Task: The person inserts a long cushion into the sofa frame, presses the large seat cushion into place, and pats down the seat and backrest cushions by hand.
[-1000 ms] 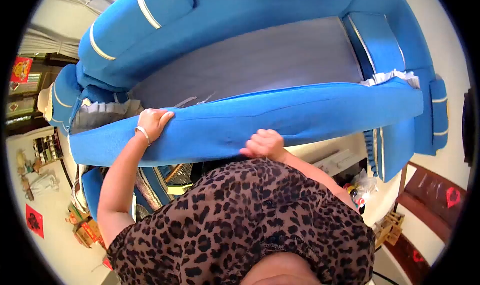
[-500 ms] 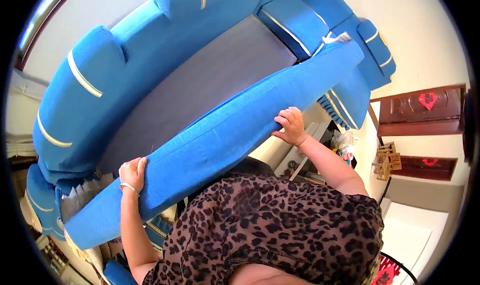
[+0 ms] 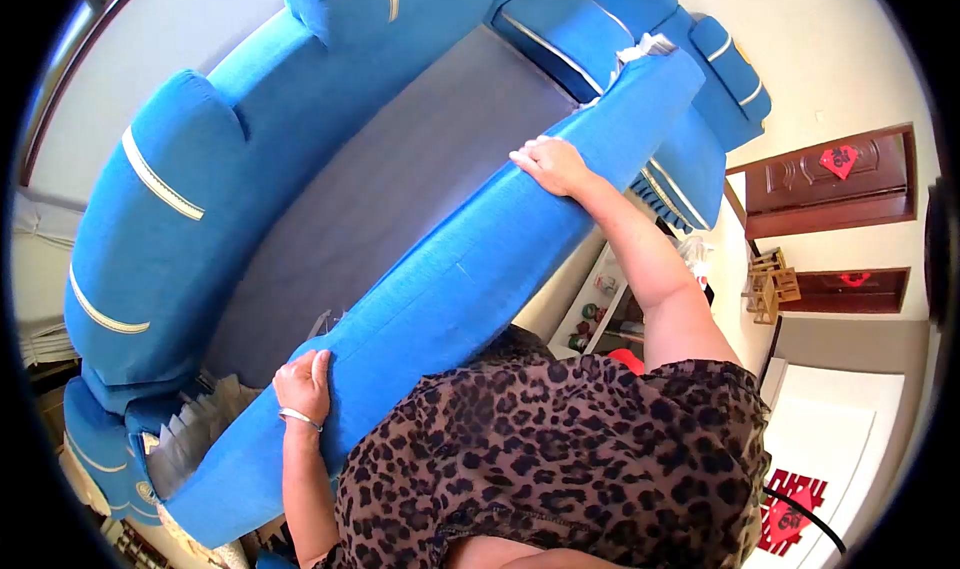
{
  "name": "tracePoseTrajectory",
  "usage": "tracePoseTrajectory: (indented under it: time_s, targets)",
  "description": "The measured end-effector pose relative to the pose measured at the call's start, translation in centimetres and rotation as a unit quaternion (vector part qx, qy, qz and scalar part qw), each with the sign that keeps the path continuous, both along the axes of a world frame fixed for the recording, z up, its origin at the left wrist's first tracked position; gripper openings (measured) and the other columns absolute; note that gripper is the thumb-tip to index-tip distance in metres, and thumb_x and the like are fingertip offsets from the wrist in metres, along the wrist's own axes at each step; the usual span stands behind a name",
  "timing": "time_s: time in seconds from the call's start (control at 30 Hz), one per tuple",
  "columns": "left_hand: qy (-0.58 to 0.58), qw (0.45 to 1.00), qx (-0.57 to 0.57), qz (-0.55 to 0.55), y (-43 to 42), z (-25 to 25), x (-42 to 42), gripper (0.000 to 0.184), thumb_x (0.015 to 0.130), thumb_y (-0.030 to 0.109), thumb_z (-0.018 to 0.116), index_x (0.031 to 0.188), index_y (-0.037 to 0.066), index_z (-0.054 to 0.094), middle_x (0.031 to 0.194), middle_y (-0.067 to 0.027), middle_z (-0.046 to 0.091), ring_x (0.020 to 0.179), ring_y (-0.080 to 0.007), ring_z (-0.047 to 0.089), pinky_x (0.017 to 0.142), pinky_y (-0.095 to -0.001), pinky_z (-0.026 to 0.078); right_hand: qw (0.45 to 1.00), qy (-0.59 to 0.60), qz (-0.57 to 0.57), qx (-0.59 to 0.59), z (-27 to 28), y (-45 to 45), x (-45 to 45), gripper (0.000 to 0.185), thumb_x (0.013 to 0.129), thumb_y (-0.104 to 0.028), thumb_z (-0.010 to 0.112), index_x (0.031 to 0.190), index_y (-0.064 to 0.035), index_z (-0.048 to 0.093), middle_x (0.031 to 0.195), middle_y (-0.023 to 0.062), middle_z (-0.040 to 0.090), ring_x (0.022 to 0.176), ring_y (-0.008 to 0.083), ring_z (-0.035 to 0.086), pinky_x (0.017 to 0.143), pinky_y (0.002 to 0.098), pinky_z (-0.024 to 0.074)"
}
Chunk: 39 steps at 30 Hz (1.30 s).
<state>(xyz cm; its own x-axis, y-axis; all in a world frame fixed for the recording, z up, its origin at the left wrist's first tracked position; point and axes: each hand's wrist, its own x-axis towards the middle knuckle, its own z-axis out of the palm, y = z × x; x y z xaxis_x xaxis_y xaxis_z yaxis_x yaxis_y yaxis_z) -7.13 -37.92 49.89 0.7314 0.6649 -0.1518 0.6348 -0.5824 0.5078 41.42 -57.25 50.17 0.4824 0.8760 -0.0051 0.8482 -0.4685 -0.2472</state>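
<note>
A long blue sofa cushion (image 3: 440,299) stands tilted on its edge in front of my body, slanting from lower left to upper right. My left hand (image 3: 303,387) grips its upper edge near the left end, fingers over the far side, a bracelet on the wrist. Further right along the same edge, my right hand (image 3: 553,164) is closed over the cushion, its fingertips reaching across to the far side. Greyish pleated fabric (image 3: 200,429) shows at the cushion's left end, and pale crumpled fabric (image 3: 645,54) at its right end. Behind it lies the sofa's grey seat base (image 3: 390,149).
The blue sofa's backrest (image 3: 160,259) curves round the far side, with another seat cushion (image 3: 565,34) at the far right. To my right are a white shelf unit (image 3: 590,314), small wooden stools (image 3: 770,284) and a brown door (image 3: 830,184).
My right hand has moved from the cushion's near face up to its far upper edge. My left hand stays on the cushion, which sits slightly lower at its left end in view.
</note>
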Motion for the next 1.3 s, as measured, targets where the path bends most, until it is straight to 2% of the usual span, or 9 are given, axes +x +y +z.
tracePoseTrajectory:
  time_s: [0.17, 0.27, 0.67, 0.73, 0.77, 0.83, 0.97, 1.17, 1.3]
  targets:
    - [-0.024, 0.999, 0.012, -0.023, -1.5, 0.5, -0.9, 0.045, 0.097, 0.036, 0.052, 0.067, 0.003, 0.054, 0.069, -0.0206, 0.059, 0.066, -0.0426, 0.057, 0.059, -0.0508, 0.041, 0.993, 0.026, 0.013, -0.114, 0.0, -2.3, 0.2, 0.057, 0.1, -0.046, 0.041, 0.079, -0.0027, 0.071, 0.082, 0.0215, 0.068, 0.08, 0.0412, 0.064, 0.074, 0.0524, 0.0498]
    - [-0.008, 1.0, 0.014, -0.016, -1.7, 1.4, -1.5, 0.044, 0.098, 0.034, 0.05, 0.066, 0.003, 0.051, 0.067, -0.0202, 0.057, 0.065, -0.0421, 0.056, 0.058, -0.0513, 0.039, 0.996, -0.002, 0.083, -0.042, 1.4, -1.4, -0.2, 0.057, 0.101, -0.045, 0.04, 0.078, -0.004, 0.071, 0.078, 0.0223, 0.067, 0.076, 0.0428, 0.064, 0.071, 0.053, 0.0502]
    - [-0.011, 0.994, 0.058, 0.088, 3.5, -0.1, -0.3, 0.042, 0.096, 0.039, 0.05, 0.074, 0.005, 0.059, 0.08, -0.0189, 0.063, 0.078, -0.0417, 0.06, 0.07, -0.0516, 0.045, 0.985, -0.071, 0.142, -0.061, -1.7, 12.3, 3.6, 0.063, 0.099, -0.055, 0.035, 0.089, -0.0057, 0.073, 0.092, 0.0208, 0.07, 0.091, 0.04, 0.065, 0.081, 0.0503, 0.0518]
    - [0.051, 0.992, 0.052, 0.098, 4.6, 1.0, 0.9, 0.041, 0.095, 0.04, 0.052, 0.074, 0.005, 0.056, 0.078, -0.0174, 0.062, 0.08, -0.0399, 0.06, 0.07, -0.0493, 0.046, 0.955, -0.174, 0.232, -0.069, -1.5, 12.0, 4.2, 0.032, 0.099, -0.03, 0.043, 0.123, -0.0202, 0.063, 0.094, 0.0151, 0.07, 0.088, 0.0347, 0.067, 0.072, 0.0476, 0.0555]
    - [0.064, 0.991, 0.051, 0.105, 5.1, 1.2, 1.2, 0.041, 0.094, 0.04, 0.054, 0.074, 0.004, 0.054, 0.077, -0.0166, 0.061, 0.08, -0.0388, 0.06, 0.07, -0.0479, 0.046, 0.95, -0.181, 0.236, -0.093, -1.8, 12.3, 4.7, 0.039, 0.096, -0.018, 0.046, 0.133, -0.0268, 0.054, 0.093, 0.0121, 0.069, 0.085, 0.0323, 0.068, 0.067, 0.0466, 0.0561]
    - [0.028, 0.991, 0.061, 0.117, 5.6, 1.5, 1.7, 0.039, 0.092, 0.039, 0.059, 0.073, 0.005, 0.055, 0.078, -0.0142, 0.06, 0.079, -0.035, 0.06, 0.069, -0.0463, 0.046, 0.947, -0.185, 0.257, -0.06, -2.2, 12.2, 5.2, 0.04, 0.092, -0.013, 0.049, 0.13, -0.0246, 0.056, 0.09, 0.0105, 0.07, 0.082, 0.0328, 0.068, 0.067, 0.0477, 0.0559]
    - [0.047, 0.977, 0.164, 0.127, 6.0, 1.5, 2.6, 0.032, 0.085, 0.038, 0.069, 0.07, 0.011, 0.059, 0.076, -0.0061, 0.056, 0.079, -0.0277, 0.058, 0.069, -0.0411, 0.046, 0.992, 0.01, 0.11, -0.058, 1.3, 13.6, 2.6, 0.023, 0.093, -0.03, 0.06, 0.088, -0.0104, 0.069, 0.084, 0.0139, 0.066, 0.077, 0.0337, 0.066, 0.067, 0.0444, 0.051]
    - [0.021, 0.93, 0.337, 0.143, 4.3, 2.4, 4.3, 0.023, 0.077, 0.032, 0.076, 0.072, 0.013, 0.063, 0.079, -0.0026, 0.058, 0.083, -0.0238, 0.057, 0.073, -0.0377, 0.045, 0.887, 0.163, 0.408, 0.143, 4.7, 14.5, -6.8, 0.024, 0.08, -0.032, 0.075, 0.087, -0.0106, 0.066, 0.094, 0.0072, 0.063, 0.092, 0.0278, 0.062, 0.079, 0.0402, 0.0514]
    - [-0.072, 0.977, 0.171, 0.105, -0.9, 4.1, 10.1, 0.023, 0.076, 0.028, 0.077, 0.091, 0.012, 0.071, 0.095, -0.0046, 0.064, 0.095, -0.0266, 0.059, 0.085, -0.038, 0.05, 0.863, 0.154, 0.477, 0.062, 3.7, 14.6, -10.8, 0.026, 0.078, -0.031, 0.077, 0.093, -0.0125, 0.066, 0.096, 0.0053, 0.061, 0.099, 0.0269, 0.059, 0.084, 0.041, 0.0504]
